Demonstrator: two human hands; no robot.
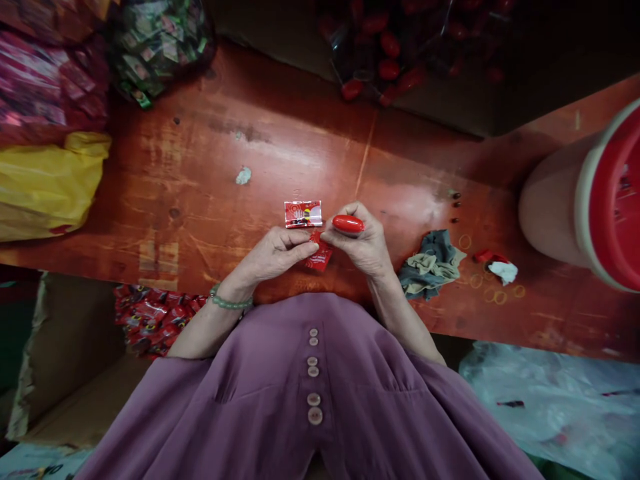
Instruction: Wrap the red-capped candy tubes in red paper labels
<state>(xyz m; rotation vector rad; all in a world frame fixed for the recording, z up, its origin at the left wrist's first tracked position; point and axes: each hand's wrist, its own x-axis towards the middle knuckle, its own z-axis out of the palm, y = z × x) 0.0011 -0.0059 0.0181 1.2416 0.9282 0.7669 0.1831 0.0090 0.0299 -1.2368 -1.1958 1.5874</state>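
My left hand pinches the edge of a small red printed packet between thumb and fingers. My right hand is curled around a glossy red oval piece, which rests across the fingers. The right thumb and fingertip also meet at the red packet's upper edge; whether they grip it too is hard to see. Just beyond the hands, a flat red and white printed packet lies on the wooden table.
Right: crumpled grey cloth, rubber bands, a large red-rimmed bucket. At the back, a dark cardboard box holds red pieces. Left: bags of green packets, a yellow bag. Below, an open carton contains red packets.
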